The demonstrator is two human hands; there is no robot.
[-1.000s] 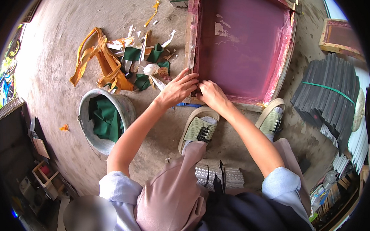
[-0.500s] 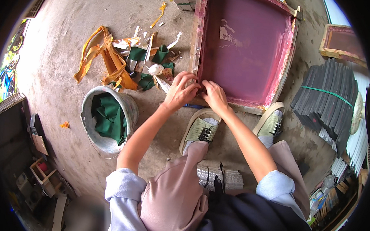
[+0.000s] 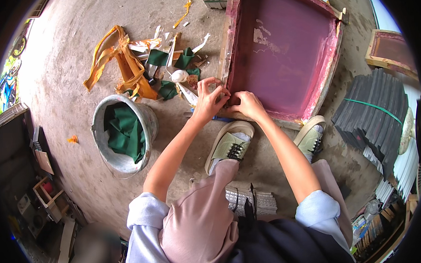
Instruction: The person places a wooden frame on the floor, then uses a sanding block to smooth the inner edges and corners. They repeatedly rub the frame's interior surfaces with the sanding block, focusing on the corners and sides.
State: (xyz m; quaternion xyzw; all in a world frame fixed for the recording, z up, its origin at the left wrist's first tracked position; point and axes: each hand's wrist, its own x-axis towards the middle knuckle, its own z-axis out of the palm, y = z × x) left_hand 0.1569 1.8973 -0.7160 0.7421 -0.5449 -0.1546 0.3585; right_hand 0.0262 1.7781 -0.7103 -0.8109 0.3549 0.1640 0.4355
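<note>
A wooden frame with a stretched purple mesh screen (image 3: pixel 282 59) lies at the upper middle, its edges stained pink. Both my hands meet at its near left corner. My left hand (image 3: pixel 210 100) bends its thumb and index finger together there in a pinch, the other fingers lifted. Close beside it, my right hand (image 3: pixel 247 105) curls its fingers against the inner edge of the corner. Whatever lies between the fingertips is too small and too covered to name. Something blue (image 3: pixel 219 118) shows under the frame's near edge, below my hands.
Left of my hands are orange plastic scraps (image 3: pixel 132 76), green cloth pieces (image 3: pixel 168 90) and a white ball-like lump (image 3: pixel 179 76). A grey bucket (image 3: pixel 150 119) holds green cloth. At right stand a bundle of dark strips (image 3: pixel 372 114) and a smaller framed screen (image 3: pixel 372 61).
My left hand's fingers have spread and lifted a little at the corner, while my right hand's fingers have curled more. The whole view has shifted slightly.
</note>
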